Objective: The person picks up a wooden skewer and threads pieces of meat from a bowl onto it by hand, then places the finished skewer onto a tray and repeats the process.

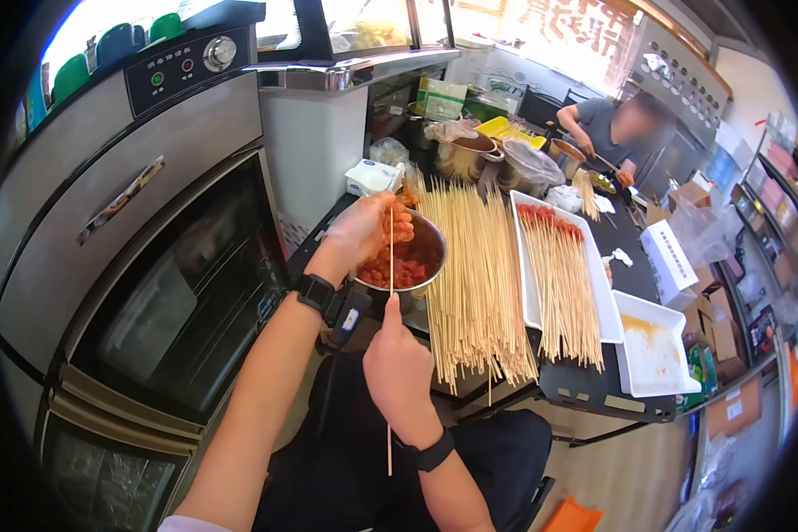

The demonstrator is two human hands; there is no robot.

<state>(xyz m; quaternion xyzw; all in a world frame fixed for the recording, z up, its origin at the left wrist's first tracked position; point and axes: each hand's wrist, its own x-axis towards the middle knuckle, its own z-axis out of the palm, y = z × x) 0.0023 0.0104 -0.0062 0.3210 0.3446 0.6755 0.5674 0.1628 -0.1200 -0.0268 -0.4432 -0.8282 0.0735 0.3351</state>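
My right hand (pixel 399 368) is closed around a long wooden skewer (pixel 391 257), its index finger stretched along the stick. The skewer stands nearly upright in view, its lower end hanging below my hand. At its top, my left hand (pixel 368 232) is closed on red marinated meat (pixel 402 227), fingers wet with red sauce. Just below is a steel pot (pixel 441 270) with red meat chunks (pixel 401 269) inside. To the right lies a big pile of bare skewers (pixel 474 284). Beyond it, a white tray (pixel 528 297) holds skewers tipped with red meat (pixel 554 222).
A second white tray (pixel 656 346) with yellowish liquid sits at the table's right end. Across the black table a person (pixel 616 133) handles a skewer. Pots (pixel 465 155) and a yellow tray (pixel 510 131) stand farther back. A steel oven cabinet (pixel 160 266) is close on my left.
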